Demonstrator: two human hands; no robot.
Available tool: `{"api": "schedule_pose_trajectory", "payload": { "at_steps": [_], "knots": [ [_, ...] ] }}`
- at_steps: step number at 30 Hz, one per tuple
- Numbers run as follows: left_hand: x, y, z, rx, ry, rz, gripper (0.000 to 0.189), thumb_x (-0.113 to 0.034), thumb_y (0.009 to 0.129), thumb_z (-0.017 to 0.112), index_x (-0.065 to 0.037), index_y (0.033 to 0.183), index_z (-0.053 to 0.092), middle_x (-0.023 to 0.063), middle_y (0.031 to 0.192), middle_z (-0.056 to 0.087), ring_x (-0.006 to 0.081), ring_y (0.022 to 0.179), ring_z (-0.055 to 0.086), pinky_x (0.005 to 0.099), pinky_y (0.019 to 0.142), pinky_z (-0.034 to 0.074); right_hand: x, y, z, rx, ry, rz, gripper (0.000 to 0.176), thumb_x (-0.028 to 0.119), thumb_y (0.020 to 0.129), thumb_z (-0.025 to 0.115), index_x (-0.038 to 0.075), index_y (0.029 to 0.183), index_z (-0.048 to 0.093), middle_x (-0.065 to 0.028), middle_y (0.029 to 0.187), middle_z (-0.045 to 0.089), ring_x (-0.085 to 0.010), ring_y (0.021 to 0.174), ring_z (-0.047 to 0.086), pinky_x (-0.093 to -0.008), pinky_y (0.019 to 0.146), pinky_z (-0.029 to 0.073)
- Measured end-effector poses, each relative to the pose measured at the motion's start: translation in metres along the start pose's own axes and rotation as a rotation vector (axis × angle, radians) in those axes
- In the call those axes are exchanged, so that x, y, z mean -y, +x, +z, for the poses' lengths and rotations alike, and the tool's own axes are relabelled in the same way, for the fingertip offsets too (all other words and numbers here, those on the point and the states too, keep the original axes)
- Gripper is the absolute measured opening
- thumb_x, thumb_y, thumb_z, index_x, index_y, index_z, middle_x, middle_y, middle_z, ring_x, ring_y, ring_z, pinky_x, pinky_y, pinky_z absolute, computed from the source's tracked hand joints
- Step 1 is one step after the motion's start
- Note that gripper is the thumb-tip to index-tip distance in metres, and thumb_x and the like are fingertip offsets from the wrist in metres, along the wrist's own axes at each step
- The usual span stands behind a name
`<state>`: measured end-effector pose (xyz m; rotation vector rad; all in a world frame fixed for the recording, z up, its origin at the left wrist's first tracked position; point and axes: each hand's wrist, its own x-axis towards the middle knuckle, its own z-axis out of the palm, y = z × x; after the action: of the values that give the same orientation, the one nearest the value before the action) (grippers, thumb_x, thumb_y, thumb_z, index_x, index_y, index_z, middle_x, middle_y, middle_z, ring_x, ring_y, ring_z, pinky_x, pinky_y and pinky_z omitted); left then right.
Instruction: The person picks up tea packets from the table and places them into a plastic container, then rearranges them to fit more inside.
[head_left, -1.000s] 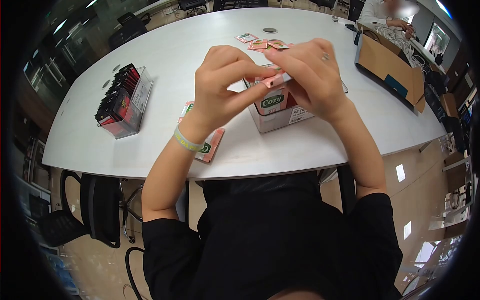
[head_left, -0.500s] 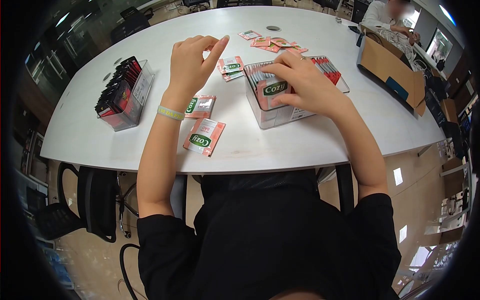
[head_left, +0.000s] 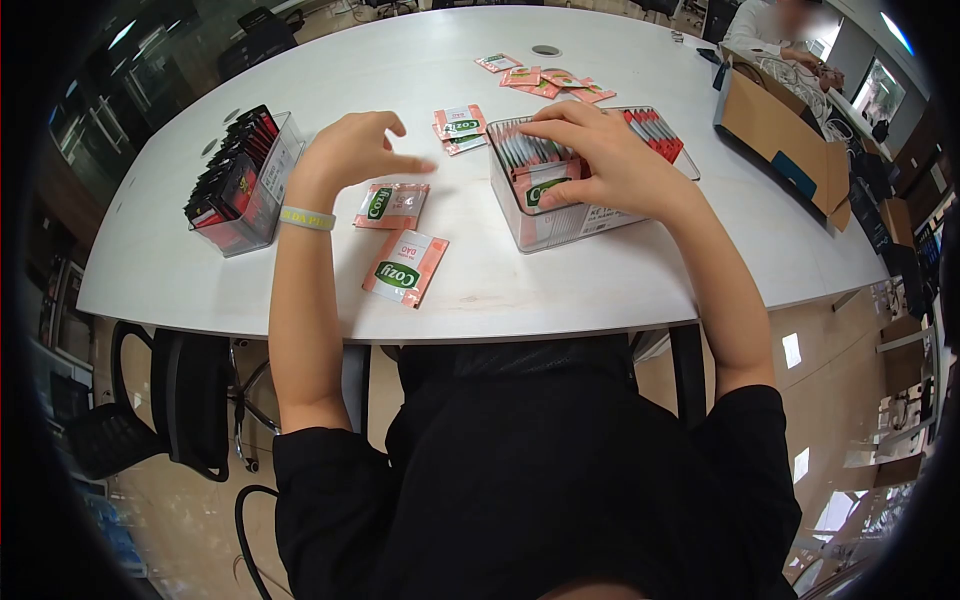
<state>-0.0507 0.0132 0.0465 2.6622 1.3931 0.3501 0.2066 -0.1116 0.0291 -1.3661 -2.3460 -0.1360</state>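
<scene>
My right hand [head_left: 620, 165] is over a clear plastic box [head_left: 535, 232] filled with a row of tea sachets. Its thumb presses on the front of a pink and white Cozy tea sachet [head_left: 543, 190], which sits at the box's near left corner, while the fingers curl over the top of the row. My left hand [head_left: 350, 150], with a wristband on it, hovers above the table, fingers apart and holding nothing. Below it lie a Cozy sachet [head_left: 393, 206] and another sachet [head_left: 405, 268] closer to the table's front edge.
A second clear box [head_left: 283, 185] of black and red packets [head_left: 238, 175] stands at the left. More sachets [head_left: 460, 120] lie beyond my hands, with a scattered group [head_left: 558, 83] farther back. An open cardboard box [head_left: 780, 140] and a seated person [head_left: 765, 35] are at the right.
My left hand has moved left and down, away from the middle, with its fingers spreading. The sachet under my right hand has gone lower into the box.
</scene>
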Motion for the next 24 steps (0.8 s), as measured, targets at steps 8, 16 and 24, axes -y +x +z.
{"api": "schedule_pose_trajectory", "payload": {
  "at_steps": [8, 16, 24],
  "knots": [
    [0.026, 0.012, 0.006, 0.419, 0.075, -0.14, 0.075, -0.045, 0.048, 0.084, -0.002, 0.105, 0.062, 0.0169, 0.098, 0.065, 0.0298, 0.088, 0.063, 0.0346, 0.074, 0.049, 0.002, 0.001, -0.001, 0.004, 0.039, 0.033, 0.07, 0.033, 0.063, 0.078, 0.013, 0.125, 0.054, -0.0093, 0.121, 0.05, -0.0263, 0.111, 0.048, -0.0389, 0.093, 0.036],
    [0.037, 0.019, 0.008, 0.322, -0.073, 0.092, 0.04, -0.032, 0.064, 0.077, 0.002, 0.07, 0.056, 0.0055, 0.057, 0.047, 0.0149, 0.055, 0.043, 0.035, 0.05, 0.036, -0.006, 0.0, 0.004, -0.093, 0.118, -0.108, 0.062, 0.035, 0.064, 0.078, 0.006, 0.116, 0.057, -0.0127, 0.114, 0.055, -0.028, 0.102, 0.053, -0.0358, 0.086, 0.042],
    [-0.009, -0.008, -0.016, 0.173, -0.722, 0.167, 0.017, -0.009, 0.075, 0.063, -0.002, 0.088, 0.054, -0.001, 0.071, 0.054, 0.0055, 0.06, 0.047, 0.0199, 0.055, 0.039, 0.001, 0.001, 0.0, -0.133, 0.165, -0.059, 0.064, 0.044, 0.072, 0.07, 0.006, 0.121, 0.054, -0.0118, 0.117, 0.053, -0.027, 0.11, 0.049, -0.0389, 0.093, 0.034]
  ]
}}
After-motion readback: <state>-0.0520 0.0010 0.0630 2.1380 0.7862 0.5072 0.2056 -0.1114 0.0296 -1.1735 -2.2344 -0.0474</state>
